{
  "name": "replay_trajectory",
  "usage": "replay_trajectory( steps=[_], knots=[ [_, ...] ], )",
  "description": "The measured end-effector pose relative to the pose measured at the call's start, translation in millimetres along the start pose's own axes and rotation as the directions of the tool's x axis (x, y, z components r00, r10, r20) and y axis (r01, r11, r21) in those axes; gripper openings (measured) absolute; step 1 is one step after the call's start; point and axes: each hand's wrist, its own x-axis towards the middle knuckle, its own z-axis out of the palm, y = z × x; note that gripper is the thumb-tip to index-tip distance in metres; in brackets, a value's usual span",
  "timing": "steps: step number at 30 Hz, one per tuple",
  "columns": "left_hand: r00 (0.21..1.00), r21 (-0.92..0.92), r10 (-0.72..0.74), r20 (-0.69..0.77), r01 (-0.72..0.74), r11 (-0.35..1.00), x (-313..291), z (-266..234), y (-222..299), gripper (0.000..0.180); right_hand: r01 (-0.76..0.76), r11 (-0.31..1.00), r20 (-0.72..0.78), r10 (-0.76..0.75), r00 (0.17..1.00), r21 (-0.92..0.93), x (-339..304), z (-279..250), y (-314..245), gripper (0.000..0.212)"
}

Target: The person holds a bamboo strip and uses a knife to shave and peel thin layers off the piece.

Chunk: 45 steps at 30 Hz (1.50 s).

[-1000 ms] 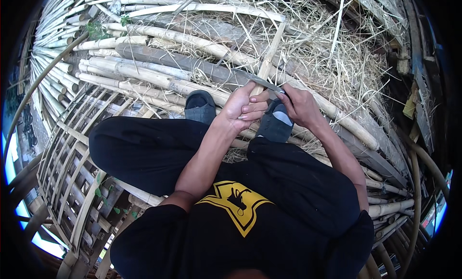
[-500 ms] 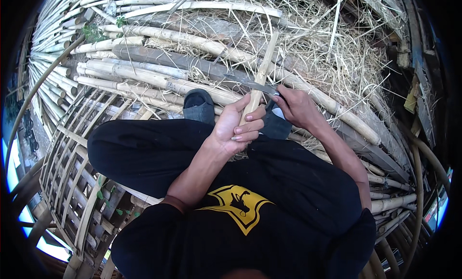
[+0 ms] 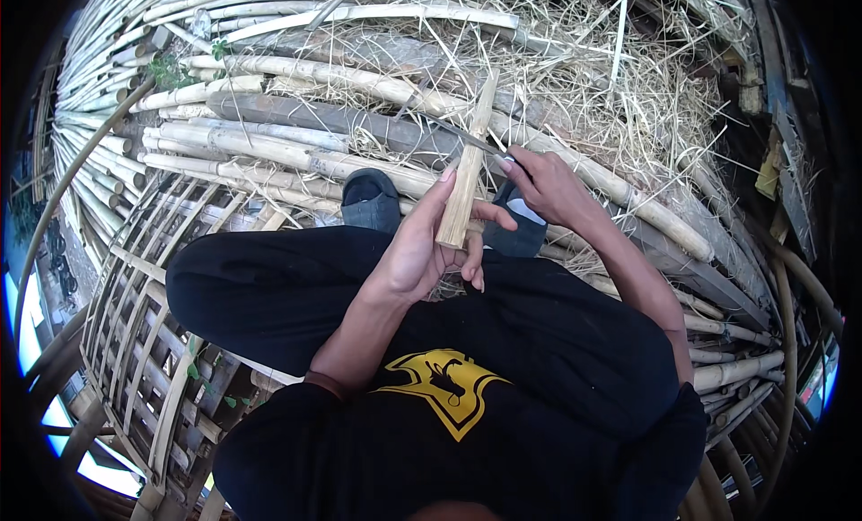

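A tapered strip of bamboo (image 3: 462, 193) lies in my left hand (image 3: 420, 242), its wide cut end toward me and its thin tip pointing away. My thumb presses along its left side, while the fingers behind it are loosely curled and partly apart. A knife (image 3: 473, 142) is gripped in my right hand (image 3: 546, 187), fingers closed round its handle. Its dark blade crosses the upper part of the strip; whether the edge touches the wood is hard to tell.
Long bamboo poles (image 3: 296, 150) and a grey plank (image 3: 314, 115) lie beyond my feet. Pale shavings (image 3: 575, 90) cover the ground. To the left stands a woven bamboo lattice (image 3: 148, 287). My dark sandals (image 3: 371, 202) show past my crossed legs.
My left fingers have loosened and spread from around the strip, baring its wide lower end. The strip has come a little nearer to me, and the knife has shifted slightly up and left.
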Motion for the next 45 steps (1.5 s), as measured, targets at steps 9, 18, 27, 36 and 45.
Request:
replay_trajectory(
  steps=[9,18,27,36,45],
  knots=[
    [0.932,0.674,0.347,0.100,-0.320,0.665,9,-10,4,0.087,-0.037,0.986,-0.087,0.052,0.995,0.165,4,9,3,0.039],
    [0.636,0.916,0.692,0.342,-0.391,-0.093,9,8,33,0.028,-0.031,0.982,-0.161,0.062,0.985,0.189,-6,-6,-20,0.038],
    [0.259,0.298,0.896,0.360,-0.942,0.152,66,41,80,0.037,-0.085,0.965,-0.133,0.121,0.984,0.247,-15,-32,-52,0.036],
    [0.351,0.370,0.906,0.237,-0.895,0.250,77,36,73,0.075,-0.111,0.989,-0.150,0.125,0.981,0.099,-5,-15,-25,0.034],
    [-0.009,0.470,0.984,0.179,-0.878,-0.094,81,35,86,0.066,0.262,0.917,-0.459,-0.102,0.883,0.300,-9,-35,-70,0.025]
  ],
)
